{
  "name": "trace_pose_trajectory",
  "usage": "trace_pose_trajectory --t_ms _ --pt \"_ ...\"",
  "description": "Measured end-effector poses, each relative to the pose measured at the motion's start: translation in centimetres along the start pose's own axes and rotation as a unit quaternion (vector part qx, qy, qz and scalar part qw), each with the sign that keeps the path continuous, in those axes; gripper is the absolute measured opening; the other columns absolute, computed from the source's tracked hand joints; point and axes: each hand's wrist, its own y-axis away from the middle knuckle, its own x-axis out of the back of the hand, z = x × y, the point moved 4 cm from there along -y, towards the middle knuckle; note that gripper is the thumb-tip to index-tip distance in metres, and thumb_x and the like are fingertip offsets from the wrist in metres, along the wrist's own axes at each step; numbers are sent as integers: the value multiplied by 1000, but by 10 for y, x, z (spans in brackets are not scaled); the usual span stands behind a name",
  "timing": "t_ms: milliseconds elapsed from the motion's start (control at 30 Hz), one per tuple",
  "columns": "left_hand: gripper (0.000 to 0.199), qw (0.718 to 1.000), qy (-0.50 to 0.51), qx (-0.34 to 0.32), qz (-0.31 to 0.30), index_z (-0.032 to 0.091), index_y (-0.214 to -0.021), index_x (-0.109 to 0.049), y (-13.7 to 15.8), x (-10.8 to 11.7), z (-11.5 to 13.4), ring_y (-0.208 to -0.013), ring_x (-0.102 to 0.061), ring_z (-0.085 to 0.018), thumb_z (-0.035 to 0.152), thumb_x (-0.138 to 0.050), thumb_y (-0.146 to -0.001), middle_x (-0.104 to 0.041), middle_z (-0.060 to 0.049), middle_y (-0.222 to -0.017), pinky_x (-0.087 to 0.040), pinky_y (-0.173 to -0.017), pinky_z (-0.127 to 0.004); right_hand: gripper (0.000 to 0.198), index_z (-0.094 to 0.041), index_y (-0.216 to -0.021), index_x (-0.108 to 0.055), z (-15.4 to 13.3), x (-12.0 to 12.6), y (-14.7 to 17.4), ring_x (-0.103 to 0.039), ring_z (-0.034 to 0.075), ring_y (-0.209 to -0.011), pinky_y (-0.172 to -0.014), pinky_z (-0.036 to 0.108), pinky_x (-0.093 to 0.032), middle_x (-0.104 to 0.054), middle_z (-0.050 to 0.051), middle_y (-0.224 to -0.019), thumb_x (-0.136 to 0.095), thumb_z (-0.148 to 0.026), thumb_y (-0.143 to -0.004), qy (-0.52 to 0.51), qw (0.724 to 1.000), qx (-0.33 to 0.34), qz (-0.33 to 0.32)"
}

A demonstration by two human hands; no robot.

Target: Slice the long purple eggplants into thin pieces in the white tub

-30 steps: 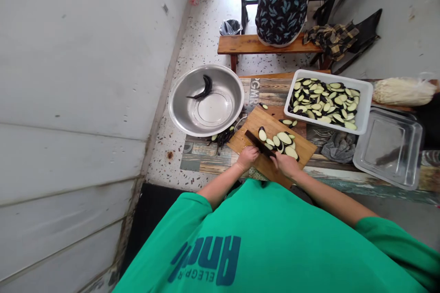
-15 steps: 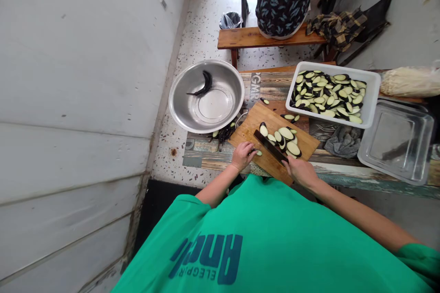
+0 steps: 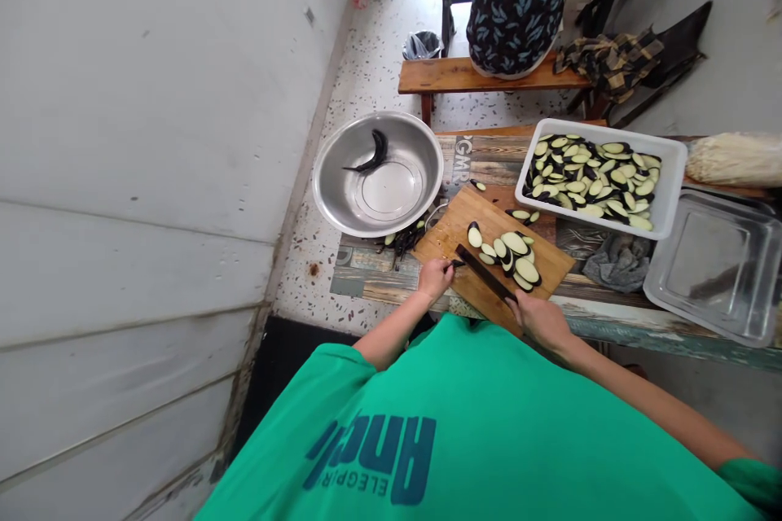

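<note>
My right hand (image 3: 538,321) is closed around the handle of a dark-bladed kitchen knife (image 3: 485,273), its blade slanting across the wooden cutting board (image 3: 445,225). Just left of the blade, my left hand (image 3: 435,278) pinches a small dark eggplant piece (image 3: 458,264) against the board. Right of the knife lie several oval eggplant slices (image 3: 514,242) with pale flesh and dark purple rims. A whole eggplant (image 3: 378,150) rests in the large steel basin (image 3: 326,206) at the board's left.
A white tray (image 3: 677,179) full of eggplant slices stands at the right. Beside it are a grey cloth (image 3: 618,263), a clear plastic container (image 3: 718,260) and a bagged pale bundle (image 3: 736,159). Eggplant ends (image 3: 408,239) lie under the basin's edge. A person (image 3: 514,4) sits on the bench (image 3: 437,76) beyond.
The whole view has shifted slightly. The eggplant piece under my left hand now shows its dark skin instead of a pale cut face. Both hands keep their grips.
</note>
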Motion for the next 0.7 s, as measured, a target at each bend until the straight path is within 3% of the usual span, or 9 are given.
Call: trace_pose_trajectory --t_ms 267,467,700 --pt "22 999 7 4 -35 15 -82 -74 -7 6 10 -77 -65 -17 15 -52 -83 -73 -8 -84 -45 -68 -24 33 -18 -104 -52 -9 15 1 -69 21 -79 -55 25 -34 -71 11 -91 -27 -39 -99 21 998 30 -52" --pt "23 999 36 -11 -20 17 -81 -75 -8 5 6 -75 -65 -17 13 -52 -81 -74 -6 -84 -46 -67 -23 25 -14 -112 -52 -13 29 8 -70 26 -84 -60 28 -43 -69 15 -94 -37 -16 -92 81 993 39 -72" --pt "21 999 29 -16 -2 16 -78 -74 -8 2 1 -75 -64 -17 14 -54 -83 -72 -6 -81 -47 -69 -25 26 -11 -111 -52 -11 23 5 -69 27 -86 -61 31 -46 -68 19 -94 -36 -12 -91 58 994 36 -85"
